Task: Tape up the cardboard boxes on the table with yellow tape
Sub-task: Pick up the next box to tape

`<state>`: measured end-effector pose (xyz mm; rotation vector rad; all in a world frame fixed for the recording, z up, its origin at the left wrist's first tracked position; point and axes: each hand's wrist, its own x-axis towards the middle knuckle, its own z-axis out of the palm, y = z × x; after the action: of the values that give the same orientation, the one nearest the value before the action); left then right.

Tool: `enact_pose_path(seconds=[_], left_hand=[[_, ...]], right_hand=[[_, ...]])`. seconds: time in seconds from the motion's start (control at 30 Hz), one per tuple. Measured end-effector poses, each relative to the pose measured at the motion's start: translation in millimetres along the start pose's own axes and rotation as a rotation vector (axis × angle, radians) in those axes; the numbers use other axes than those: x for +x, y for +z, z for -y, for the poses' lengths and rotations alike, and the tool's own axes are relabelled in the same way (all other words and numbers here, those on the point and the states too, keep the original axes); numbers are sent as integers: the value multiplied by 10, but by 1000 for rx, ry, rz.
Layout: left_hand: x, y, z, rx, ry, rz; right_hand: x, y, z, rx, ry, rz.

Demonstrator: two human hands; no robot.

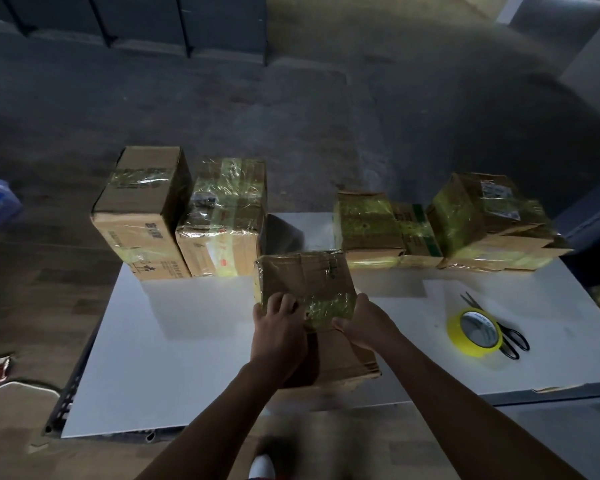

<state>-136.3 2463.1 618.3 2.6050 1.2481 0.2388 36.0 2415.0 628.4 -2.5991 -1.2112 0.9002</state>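
Checking status: which step is in hand? (Trainee)

Box positioning, by my reading. The left hand [278, 322] and right hand [362, 323] both grip the box [305, 277], which stands mid-table [187, 344] near the front edge. The left fingers curl over the top. The right thumb presses the near face and the right fingers wrap the right side. (Instructor)

Where is the tape? (Trainee)

The roll [474, 332] lies flat toward the table's right side, well apart from the box and partly over the scissors [515, 339]. Neither hand touches it. (Instructor)

Box condition? (Trainee)

Brown cardboard, creased. Glossy yellow tape covers part of the top by the near edge and runs down the left corner. A dark gap shows on the near face between the hands; whether it is an open seam cannot be told. (Instructor)

Next move? (Trainee)

Probably:
1. Settle the box square on the table.
2. Keep one hand on it as a brace.
3. Free the right hand, which is nearer, and reach for the roll.
4. Find the tape end before pulling.

The other boxes [226, 216] along the far edge already carry yellow tape. (Instructor)
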Motion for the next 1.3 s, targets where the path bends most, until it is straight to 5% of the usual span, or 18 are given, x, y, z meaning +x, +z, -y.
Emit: enact_pose_path(seconds=[0.27, 0.47, 0.7, 0.93, 1.17, 1.3], left_hand=[[-53, -68, -2, -57, 41, -153], [-85, -85, -39, 14, 233, -313], [76, -131, -846, -139, 186, -159], [471, 328, -2047, -258, 154, -49], [792, 682, -2805, -341, -85, 214], [828, 788, -2953, -360, -166, 328]], right_hand=[[-3, -53, -58, 55, -43, 15], [-9, -108, -189, 112, -114, 58], [64, -366, -526, 307, -185, 72], [210, -854, -1617, 354, -129, -10], [466, -1035, -2739, 72, 96, -156], [480, -948, -3029, -202, 49, 12]])
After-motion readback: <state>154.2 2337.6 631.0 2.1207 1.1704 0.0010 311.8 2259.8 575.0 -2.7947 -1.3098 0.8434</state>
